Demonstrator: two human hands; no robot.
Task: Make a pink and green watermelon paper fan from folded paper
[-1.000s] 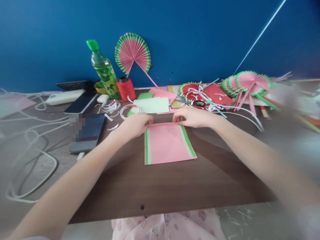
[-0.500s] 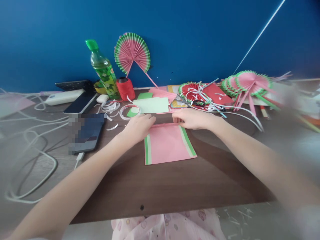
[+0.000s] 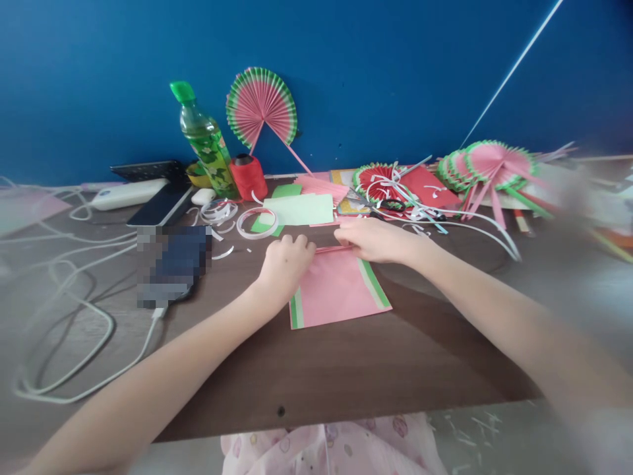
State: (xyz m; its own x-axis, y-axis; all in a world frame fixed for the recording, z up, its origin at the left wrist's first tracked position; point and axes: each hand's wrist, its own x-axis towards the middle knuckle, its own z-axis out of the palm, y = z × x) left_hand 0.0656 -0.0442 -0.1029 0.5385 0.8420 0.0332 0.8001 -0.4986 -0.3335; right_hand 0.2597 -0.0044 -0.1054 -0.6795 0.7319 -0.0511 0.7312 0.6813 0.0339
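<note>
A pink sheet of paper point(image 3: 341, 293) with green and pale-green strips along its left and right sides lies on the brown table. Its far edge is folded into narrow pleats. My left hand point(image 3: 287, 267) is closed on the left part of that folded edge, fingers curled over it. At the right part of the same edge, my right hand point(image 3: 368, 239) pinches the fold between thumb and fingers. The fingertips of both hands are partly hidden. Just beyond the hands lie pale-green paper pieces point(image 3: 299, 209).
Against the blue wall stand a pleated fan point(image 3: 262, 109), a green-capped bottle point(image 3: 210, 148) and a red spool point(image 3: 248, 178). A phone point(image 3: 175, 267) with a white cable lies left. Scissors point(image 3: 393, 204), paper scraps and more pleated fans point(image 3: 499, 165) are at the back right.
My left hand has shifted a little right and toward me along the folded edge. The right hand has moved slightly left. The sheet has slid slightly right.
</note>
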